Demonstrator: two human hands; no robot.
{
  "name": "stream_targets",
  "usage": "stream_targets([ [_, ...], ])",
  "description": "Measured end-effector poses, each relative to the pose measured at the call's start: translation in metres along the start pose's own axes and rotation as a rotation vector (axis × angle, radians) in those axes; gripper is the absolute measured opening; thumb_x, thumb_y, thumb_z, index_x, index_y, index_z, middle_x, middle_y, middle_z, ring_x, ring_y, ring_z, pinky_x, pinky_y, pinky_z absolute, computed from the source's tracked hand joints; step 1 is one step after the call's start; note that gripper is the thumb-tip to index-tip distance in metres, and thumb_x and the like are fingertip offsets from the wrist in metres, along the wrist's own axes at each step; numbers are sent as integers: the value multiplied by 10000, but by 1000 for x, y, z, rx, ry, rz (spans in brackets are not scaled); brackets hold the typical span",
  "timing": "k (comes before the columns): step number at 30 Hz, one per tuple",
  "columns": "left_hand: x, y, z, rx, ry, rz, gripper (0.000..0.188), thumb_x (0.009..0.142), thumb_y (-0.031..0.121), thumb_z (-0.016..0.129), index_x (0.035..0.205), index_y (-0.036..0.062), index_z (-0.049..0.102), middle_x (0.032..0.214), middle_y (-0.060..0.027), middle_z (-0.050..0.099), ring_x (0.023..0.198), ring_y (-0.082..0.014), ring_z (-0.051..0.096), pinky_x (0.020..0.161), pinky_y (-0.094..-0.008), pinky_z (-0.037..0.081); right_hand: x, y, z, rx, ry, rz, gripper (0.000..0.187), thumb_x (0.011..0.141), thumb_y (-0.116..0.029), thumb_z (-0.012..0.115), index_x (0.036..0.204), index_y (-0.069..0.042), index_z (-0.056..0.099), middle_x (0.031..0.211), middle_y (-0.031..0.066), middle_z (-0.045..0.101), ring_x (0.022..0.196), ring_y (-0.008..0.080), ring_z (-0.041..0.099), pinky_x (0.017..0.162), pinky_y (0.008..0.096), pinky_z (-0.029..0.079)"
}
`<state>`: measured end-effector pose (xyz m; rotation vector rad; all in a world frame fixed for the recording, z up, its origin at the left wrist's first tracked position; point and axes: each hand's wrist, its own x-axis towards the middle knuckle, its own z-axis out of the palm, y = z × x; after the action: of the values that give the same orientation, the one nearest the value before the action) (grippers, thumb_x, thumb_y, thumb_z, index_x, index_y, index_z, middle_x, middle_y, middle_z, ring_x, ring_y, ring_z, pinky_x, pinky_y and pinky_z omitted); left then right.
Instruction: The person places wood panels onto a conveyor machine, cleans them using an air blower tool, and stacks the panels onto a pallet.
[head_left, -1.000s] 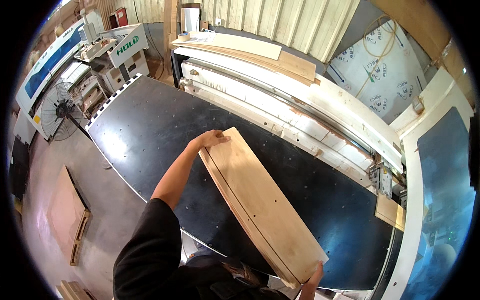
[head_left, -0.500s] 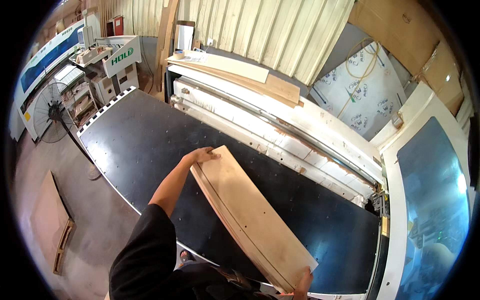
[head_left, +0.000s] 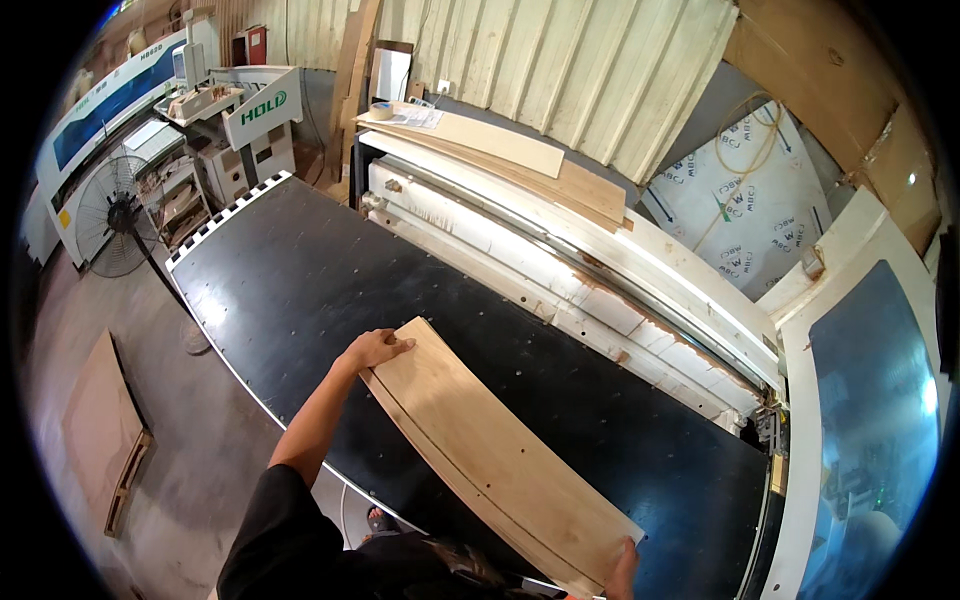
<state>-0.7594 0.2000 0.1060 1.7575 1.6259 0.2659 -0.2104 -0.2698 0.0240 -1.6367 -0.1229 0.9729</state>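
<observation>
In the upper left of the frame stands a long white-and-blue industrial machine [head_left: 110,125], with a round black wire-cage fan [head_left: 122,212] just in front of it. At lower left, a flat brown sheet [head_left: 105,420] lies on a low wooden pallet [head_left: 128,485] on the grey floor [head_left: 205,470]. A large black desk [head_left: 285,265], dotted with small marks and edged in white, slants across the middle.

From the lower edge, a bare forearm in a short black sleeve [head_left: 275,535] reaches up to the left hand [head_left: 376,349], which is clamped on the upper-left end of a long, pale wooden board [head_left: 475,425], thumb on top. The board slopes down toward lower right over the desk (whether it rests there or is lifted, I cannot tell). It has a dark line along its near long side and two small dark holes.

Above centre, thin pale panels [head_left: 490,142] lie on a long white beam [head_left: 690,300] before a cream corrugated wall [head_left: 540,80]. At bottom centre-right, the right hand [head_left: 622,572] grips the board's lower-right end, its fingers partly hidden.

Along the right side, a white frame [head_left: 800,470] surrounds a glossy blue window [head_left: 865,390].
</observation>
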Motion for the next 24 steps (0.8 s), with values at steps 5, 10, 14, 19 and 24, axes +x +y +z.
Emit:
stream_targets([
  [5,-52,-47,-8,-26,179,-86,868,846,766,552,1228,-6,662,1112,-219,722,1081,-395,677,935,-444,516,1,-22,44,-188,7,-221,530,943,-379,617,1298,13,588,1224,136,650,1088,265,624,936,412,493],
  [10,-141,-114,-27,-83,267,-341,967,850,758,557,1392,-43,543,1248,-263,663,1196,-411,622,1012,-430,485,29,-52,112,-458,-105,-339,503,964,-358,610,1224,72,632,1163,162,682,1061,259,637,925,378,492],
  [14,-223,-160,-19,-176,397,-471,949,862,747,543,1406,-31,532,1273,-278,645,1237,-425,590,1029,-453,466,64,-66,165,-563,-267,-259,486,970,-366,612,1193,63,659,1137,153,708,1044,263,661,922,377,495],
  [19,-342,-189,-20,-569,451,-661,828,855,641,664,1350,-18,580,1141,-221,705,1096,-283,667,942,-392,506,88,-73,260,-688,-559,-323,484,976,-369,601,1211,50,658,1158,169,713,1082,283,672,927,375,494],
  [24,-414,-255,13,-1211,392,-515,629,1020,503,540,1371,-18,571,1287,-91,662,1132,-196,637,1008,-295,471,68,-80,355,-783,-782,-432,505,983,-393,602,1218,52,650,1141,149,714,1072,261,663,931,366,485],
])
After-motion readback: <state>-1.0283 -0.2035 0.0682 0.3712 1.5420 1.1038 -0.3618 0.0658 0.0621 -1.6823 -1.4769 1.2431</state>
